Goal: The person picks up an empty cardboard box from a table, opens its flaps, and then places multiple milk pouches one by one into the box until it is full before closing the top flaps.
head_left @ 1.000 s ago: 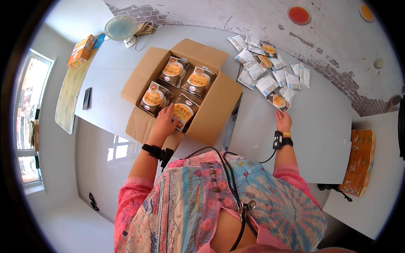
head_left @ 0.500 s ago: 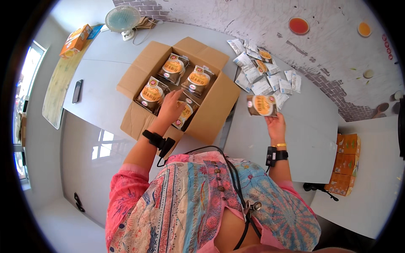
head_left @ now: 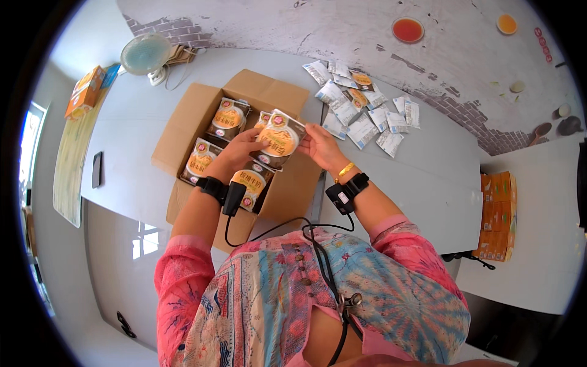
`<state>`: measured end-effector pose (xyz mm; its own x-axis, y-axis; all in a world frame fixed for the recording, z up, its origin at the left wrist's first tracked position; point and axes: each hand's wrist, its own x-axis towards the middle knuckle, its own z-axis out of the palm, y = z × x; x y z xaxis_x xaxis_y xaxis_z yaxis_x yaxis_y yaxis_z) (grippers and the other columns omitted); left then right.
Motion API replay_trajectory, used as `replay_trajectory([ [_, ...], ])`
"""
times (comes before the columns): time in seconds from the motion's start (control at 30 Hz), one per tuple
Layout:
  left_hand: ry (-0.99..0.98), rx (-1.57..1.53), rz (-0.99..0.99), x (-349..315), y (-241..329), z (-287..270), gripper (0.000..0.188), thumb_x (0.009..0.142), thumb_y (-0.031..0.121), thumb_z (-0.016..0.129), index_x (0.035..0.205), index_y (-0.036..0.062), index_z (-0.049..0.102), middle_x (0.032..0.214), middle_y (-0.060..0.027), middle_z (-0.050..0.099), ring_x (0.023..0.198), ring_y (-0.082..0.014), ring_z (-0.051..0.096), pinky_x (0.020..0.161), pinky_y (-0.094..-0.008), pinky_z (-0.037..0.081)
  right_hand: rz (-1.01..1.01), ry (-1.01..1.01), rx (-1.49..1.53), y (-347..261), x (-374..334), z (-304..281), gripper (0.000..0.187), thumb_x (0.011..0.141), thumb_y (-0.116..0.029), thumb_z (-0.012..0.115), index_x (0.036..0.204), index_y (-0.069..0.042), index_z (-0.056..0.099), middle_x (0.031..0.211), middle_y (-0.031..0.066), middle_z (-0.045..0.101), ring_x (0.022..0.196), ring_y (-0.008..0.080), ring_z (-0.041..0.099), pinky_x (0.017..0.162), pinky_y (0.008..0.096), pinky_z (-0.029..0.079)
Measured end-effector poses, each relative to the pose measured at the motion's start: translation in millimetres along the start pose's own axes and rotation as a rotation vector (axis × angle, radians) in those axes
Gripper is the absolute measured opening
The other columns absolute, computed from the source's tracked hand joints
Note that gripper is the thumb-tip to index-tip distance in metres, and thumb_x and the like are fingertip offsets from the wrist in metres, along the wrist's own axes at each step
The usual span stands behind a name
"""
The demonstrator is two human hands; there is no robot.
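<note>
Above an open cardboard box (head_left: 263, 88), a brown and white sachet (head_left: 281, 138) with an orange-filled bowl printed on it is held up between my hands. My left hand (head_left: 240, 150) pinches its left edge. On its right edge, my right hand (head_left: 319, 147) has its fingers closed, with the thumb tips hidden in part. Inside the box stand similar sachets: one at the back left (head_left: 227, 118), one at the front left (head_left: 200, 158), and one at the front right (head_left: 252, 182). Behind the held sachet, another sachet (head_left: 263, 117) shows only its top.
Right of the box, a loose pile of sachets (head_left: 362, 129), mostly white-side up, lies on the grey table (head_left: 403, 189). A phone (head_left: 96, 170) rests at the left, a small fan (head_left: 145, 55) at the back. Orange cartons (head_left: 495, 214) are stacked at the far right.
My right hand has brought the sachet leftward from the right side of the table to above the box. My left hand has lifted from among the boxed sachets and now grips it too.
</note>
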<state>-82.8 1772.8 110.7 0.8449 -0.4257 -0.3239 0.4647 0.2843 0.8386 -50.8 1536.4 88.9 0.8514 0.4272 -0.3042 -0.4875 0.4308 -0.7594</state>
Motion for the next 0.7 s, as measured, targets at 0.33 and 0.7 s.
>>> replay_trajectory([
  [0.33, 0.351, 0.166, 0.069, 57.5, -39.8, -49.6, 0.033, 0.081, 0.002, 0.059, 0.112, -0.0029, 0.051, 0.101, -0.0057, 0.060, 0.092, -0.0127, 0.055, 0.083, -0.0265, 0.043, -0.183, 0.577, -0.056, -53.1, 52.6, -154.9, 0.020, 0.087, -0.021, 0.053, 0.096, -0.003, 0.052, 0.094, 0.0081, 0.060, 0.087, 0.0184, 0.059, 0.073, 0.0292, 0.047],
  [0.7, 0.517, 0.629, 0.153, 66.2, -58.0, -45.6, 0.040, 0.078, 0.010, 0.063, 0.114, -0.0020, 0.050, 0.097, -0.0121, 0.060, 0.089, -0.0185, 0.056, 0.079, -0.0288, 0.043, 0.076, 0.732, 0.183, -75.9, 116.3, -244.4, 0.027, 0.087, -0.025, 0.055, 0.097, 0.000, 0.049, 0.087, 0.0122, 0.059, 0.079, 0.0229, 0.061, 0.067, 0.0310, 0.051],
])
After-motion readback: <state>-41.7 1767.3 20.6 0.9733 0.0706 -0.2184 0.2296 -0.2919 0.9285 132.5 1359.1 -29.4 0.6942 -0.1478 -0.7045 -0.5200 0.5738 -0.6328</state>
